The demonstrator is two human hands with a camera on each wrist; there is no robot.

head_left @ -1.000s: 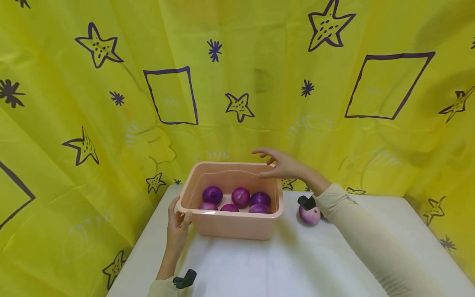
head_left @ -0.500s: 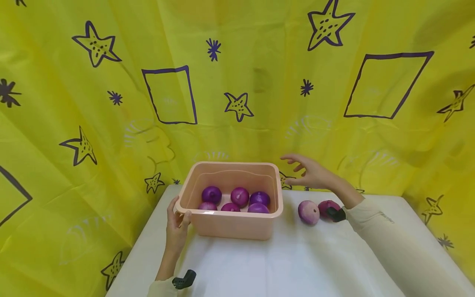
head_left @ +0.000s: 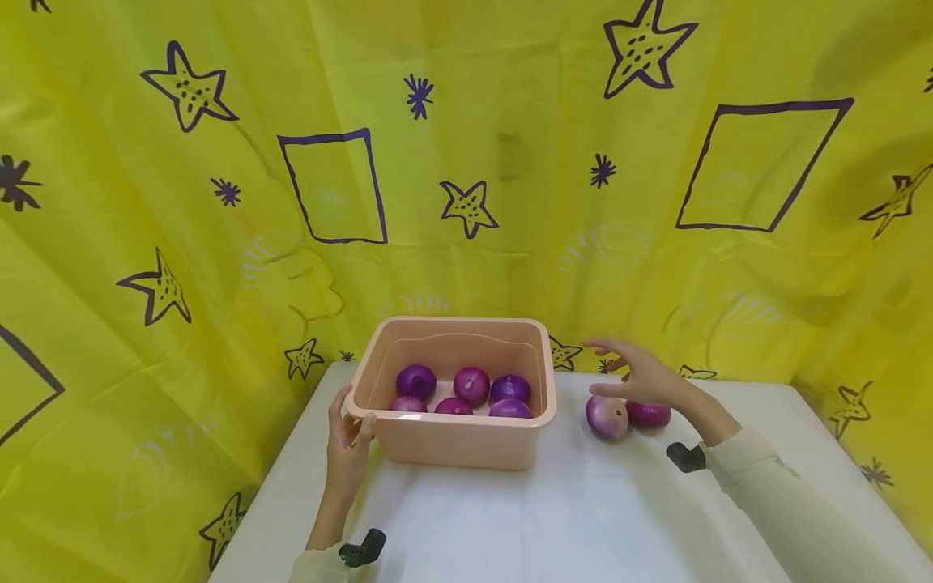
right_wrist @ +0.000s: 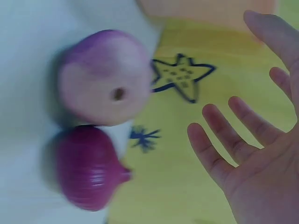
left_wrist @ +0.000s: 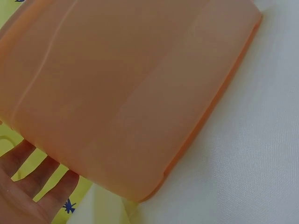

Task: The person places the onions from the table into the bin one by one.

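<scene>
A peach plastic bin (head_left: 459,445) sits on the white table, several purple-red onions (head_left: 472,386) lying on its floor. My left hand (head_left: 347,449) grips the bin's near left corner, thumb at the front rim and fingers along the left side; the left wrist view shows those fingers (left_wrist: 60,191) against the bin's wall. Right of the bin lie two loose onions side by side: a pale pinkish one (right_wrist: 105,77) with a dark spot and a deep red one (right_wrist: 88,170) with a pointed neck. Over them hovers my right hand (head_left: 645,379), fingers spread and holding nothing.
Behind the table hangs a yellow curtain (head_left: 543,267) printed with dark stars and frames. The white tabletop (head_left: 554,518) stretches in front of the bin and off to the right. A black strap-like device (head_left: 687,457) is on the right wrist, another (head_left: 363,548) on the left.
My right hand has moved from above the bin's right rim to the right and down, over the two loose onions. My left hand and the bin have stayed in place.
</scene>
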